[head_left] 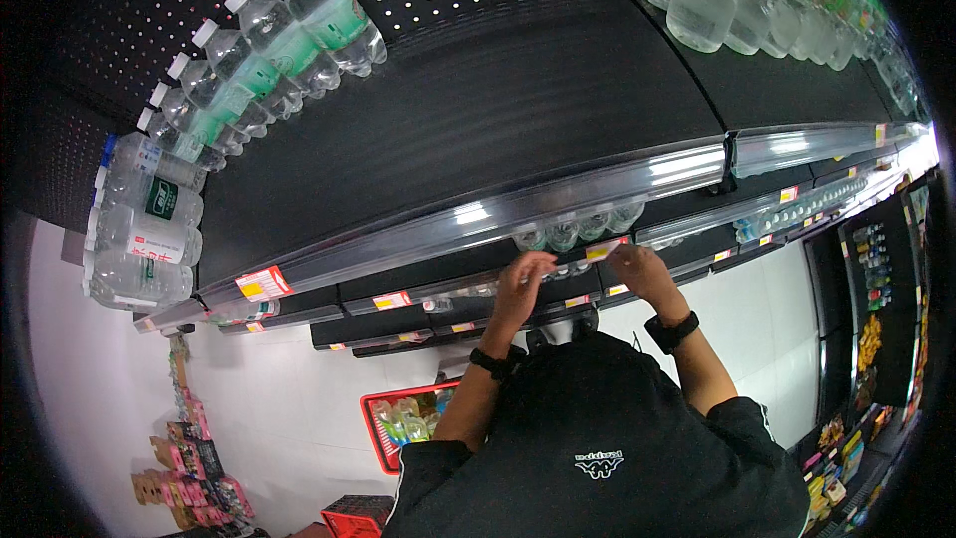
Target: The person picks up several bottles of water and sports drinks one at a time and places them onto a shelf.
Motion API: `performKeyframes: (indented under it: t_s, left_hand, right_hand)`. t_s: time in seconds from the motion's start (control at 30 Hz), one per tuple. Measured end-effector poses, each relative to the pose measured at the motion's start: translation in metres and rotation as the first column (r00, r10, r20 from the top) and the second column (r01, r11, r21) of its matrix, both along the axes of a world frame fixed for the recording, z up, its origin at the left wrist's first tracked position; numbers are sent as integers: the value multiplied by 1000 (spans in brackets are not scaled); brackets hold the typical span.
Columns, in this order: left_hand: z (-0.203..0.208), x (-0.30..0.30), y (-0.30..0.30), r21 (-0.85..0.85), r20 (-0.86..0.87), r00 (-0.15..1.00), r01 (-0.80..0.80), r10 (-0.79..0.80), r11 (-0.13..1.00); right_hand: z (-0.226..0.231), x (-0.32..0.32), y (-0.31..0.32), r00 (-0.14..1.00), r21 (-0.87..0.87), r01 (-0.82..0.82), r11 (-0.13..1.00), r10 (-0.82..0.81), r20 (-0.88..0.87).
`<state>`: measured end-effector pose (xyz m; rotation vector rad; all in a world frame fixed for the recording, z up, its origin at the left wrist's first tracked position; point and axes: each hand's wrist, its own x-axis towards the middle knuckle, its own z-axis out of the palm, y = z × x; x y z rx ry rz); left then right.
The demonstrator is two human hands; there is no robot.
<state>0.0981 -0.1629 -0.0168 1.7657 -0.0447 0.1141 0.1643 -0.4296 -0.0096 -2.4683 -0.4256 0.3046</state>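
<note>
Both my hands are at the front edge of a lower shelf, below the big black shelf. My left hand [522, 285] has its fingers loosely apart and holds nothing that I can see. To the right of it, my right hand [642, 272] is beside a yellow-and-white price tag [602, 250]. Its fingers are bent but apart, and I see nothing in them; whether they touch the tag I cannot tell. Several clear bottles [563, 234] stand on that lower shelf just beyond my hands, their tops hidden by the shelf above.
Green-labelled water bottles [292, 48] line the upper shelf [468, 130] at left, beside shrink-wrapped bottles [149, 224]. More bottles [702, 10] stand at upper right. A red basket [370, 428] holding bottles is on the floor, with stacked boxes [189, 478] farther left. Stocked shelves [841, 309] rise at right.
</note>
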Motion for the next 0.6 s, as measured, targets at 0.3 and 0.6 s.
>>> performKeyframes:
  t_s: [0.3, 0.6]
  left_hand:
    - [-8, 15, -16, 30, 33, 988, 152, -153, 988]
    - [97, -31, 10, -131, 182, 968, 197, -172, 972]
  right_hand:
    - [-3, 9, 30, 997, 274, 7, 962, -27, 69]
    - [31, -16, 25, 831, 336, -467, 818, 536, -148]
